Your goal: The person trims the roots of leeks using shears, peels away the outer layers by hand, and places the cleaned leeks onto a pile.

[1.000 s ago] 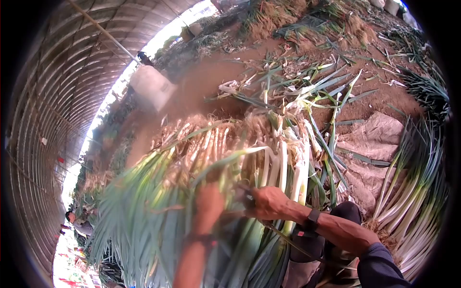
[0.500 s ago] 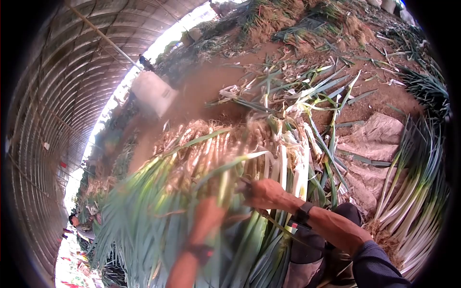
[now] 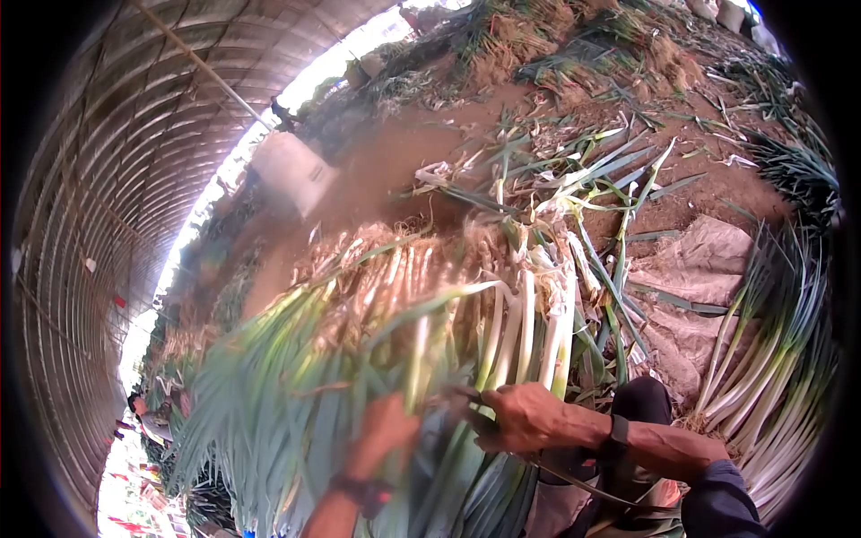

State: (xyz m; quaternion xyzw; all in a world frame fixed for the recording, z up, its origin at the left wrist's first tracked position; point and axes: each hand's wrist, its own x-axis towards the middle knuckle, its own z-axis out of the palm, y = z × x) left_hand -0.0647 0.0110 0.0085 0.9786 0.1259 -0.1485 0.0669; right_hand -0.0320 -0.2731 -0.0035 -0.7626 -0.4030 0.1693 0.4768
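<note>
Right hand first: fingers curled tight, gripping a dark item that juts out toward the left hand, its exact shape lost in blur. Left hand is just across from it, smeared, and whether it is open or closed I cannot tell. And the green onions! They lie right under and around the left hand, spreading out beyond both hands and off to the left hand's left. Root ends point away from the hands, leaves run back toward the body; straight ahead of the right hand the long axes run nearly directly away, while left of the left hand they slant and fan out. Texture now: pale, smooth, slim cylinders, wiry brown roots at the far ends, long flat blue-green leaves. A dark watch band sits behind the right hand. Further right, a second bundle points the other way, leaves far, shaggy roots near. Between, ahead and right of the right hand, crumpled tan cloth; straight beyond, stripped leaves tangled over reddish soil. Far ahead of the left hand, a bulging white sack.
</note>
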